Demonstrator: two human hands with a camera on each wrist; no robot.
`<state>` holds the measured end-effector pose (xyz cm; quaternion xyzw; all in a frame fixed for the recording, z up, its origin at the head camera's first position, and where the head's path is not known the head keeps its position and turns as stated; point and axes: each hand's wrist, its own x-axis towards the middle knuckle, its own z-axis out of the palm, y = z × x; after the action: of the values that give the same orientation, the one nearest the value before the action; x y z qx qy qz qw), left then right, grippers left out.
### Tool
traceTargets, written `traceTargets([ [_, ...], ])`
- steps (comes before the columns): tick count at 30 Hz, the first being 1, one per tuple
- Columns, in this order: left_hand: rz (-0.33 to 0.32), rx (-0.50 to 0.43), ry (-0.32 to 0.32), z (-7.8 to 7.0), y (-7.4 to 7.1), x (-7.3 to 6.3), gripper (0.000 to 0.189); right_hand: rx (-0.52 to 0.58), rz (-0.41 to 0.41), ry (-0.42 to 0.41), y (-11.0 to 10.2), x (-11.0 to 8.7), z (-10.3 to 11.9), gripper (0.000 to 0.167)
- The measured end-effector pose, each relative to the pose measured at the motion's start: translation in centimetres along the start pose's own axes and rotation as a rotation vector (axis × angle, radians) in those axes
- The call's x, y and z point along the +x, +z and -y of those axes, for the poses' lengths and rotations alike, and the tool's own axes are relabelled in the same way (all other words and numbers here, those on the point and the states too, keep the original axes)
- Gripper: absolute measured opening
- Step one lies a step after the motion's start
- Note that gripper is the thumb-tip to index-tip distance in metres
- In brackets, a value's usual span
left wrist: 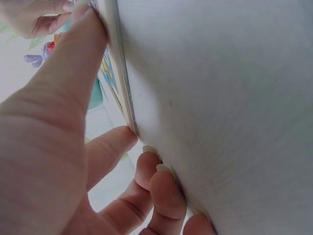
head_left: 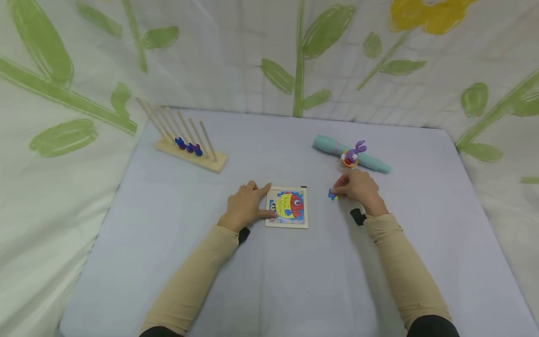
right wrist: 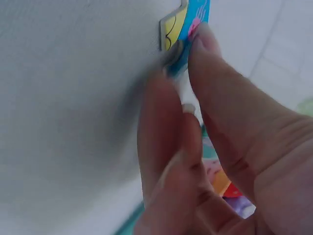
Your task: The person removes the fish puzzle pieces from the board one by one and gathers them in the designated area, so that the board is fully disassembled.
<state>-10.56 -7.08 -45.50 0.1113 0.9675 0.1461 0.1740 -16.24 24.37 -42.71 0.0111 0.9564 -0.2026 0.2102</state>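
Note:
A square jigsaw puzzle of a yellow and red fish [head_left: 290,206] lies in a light wooden frame on the table. My left hand [head_left: 245,206] is at its left side, the thumb resting on the lower left part and the index fingertip touching the upper left corner. In the left wrist view, the frame's edge [left wrist: 122,73] runs along those two fingers. To the right of the puzzle, my right hand [head_left: 359,189] pinches a blue and yellow puzzle piece [head_left: 332,195] by its edge. The right wrist view shows a pink mark on that piece [right wrist: 178,29], partly hidden by my thumb.
A wooden rack with upright pegs [head_left: 191,156] and blue and dark red beads stands at the back left. Beyond my right hand lie a teal tapered object [head_left: 375,164] and a small purple and orange toy [head_left: 351,155]. A leaf-patterned curtain [head_left: 236,56] hangs behind the table.

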Motion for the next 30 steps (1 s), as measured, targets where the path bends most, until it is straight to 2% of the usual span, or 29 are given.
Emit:
traceTargets([
  [2, -0.001, 0.004, 0.003, -0.1, 0.0, 0.0, 0.096, -0.070, -0.078, -0.009, 0.5, -0.4, 0.8, 0.025],
  [4, 0.001, 0.010, 0.002, -0.2, -0.1, -0.1, 0.096, -0.089, -0.124, -0.068, 1.4, -1.0, 2.3, 0.024],
  [8, 0.001, 0.019, 0.008, -0.4, -0.3, 0.0, 0.095, -0.097, -0.102, -0.243, 3.8, -2.2, 6.1, 0.030],
  [11, 0.001, 0.020, 0.017, -0.6, -0.3, 0.0, 0.095, -0.128, -0.080, -0.320, 5.2, -2.5, 8.0, 0.033],
  [15, 0.015, 0.022, 0.018, -0.8, -0.1, 0.0, 0.095, -0.147, -0.068, -0.327, 6.2, -2.5, 8.7, 0.034],
  [21, 0.008, 0.028, 0.014, -0.7, 0.2, 0.0, 0.095, -0.095, 0.019, -0.275, 6.5, -2.3, 8.8, 0.037],
  [24, 0.002, 0.030, 0.013, -0.8, 0.2, 0.0, 0.095, -0.023, 0.039, -0.241, 6.5, -1.9, 8.9, 0.035],
  [30, -0.001, 0.037, -0.012, -1.3, -0.1, -0.2, 0.095, 0.115, 0.027, -0.252, 6.7, -1.2, 8.8, 0.034],
])
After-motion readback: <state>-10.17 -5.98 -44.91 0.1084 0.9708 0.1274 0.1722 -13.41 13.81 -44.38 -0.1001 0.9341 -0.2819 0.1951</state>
